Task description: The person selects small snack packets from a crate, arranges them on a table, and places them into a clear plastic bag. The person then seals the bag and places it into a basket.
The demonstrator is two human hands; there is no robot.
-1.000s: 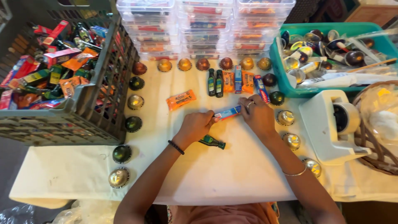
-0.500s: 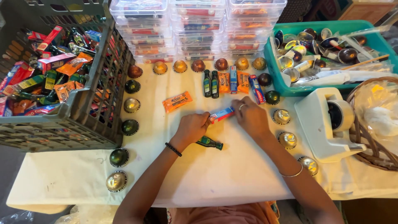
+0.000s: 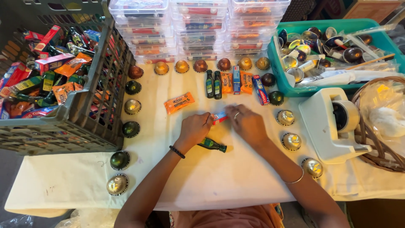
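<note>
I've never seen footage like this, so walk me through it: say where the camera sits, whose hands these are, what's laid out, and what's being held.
There is no machine here. One camera worn on a person's head looks down at their own two bare hands over a table covered in a cream cloth.

The left hand and right hand together hold a small red and blue packet. A tiny dark green bottle lies just below the left hand, and an orange sachet lies above it.

Round foil capsules ring the work area. A grey crate of mixed packets stands on the left, stacked clear boxes at the back, a teal bin and a white tape dispenser on the right.
</note>
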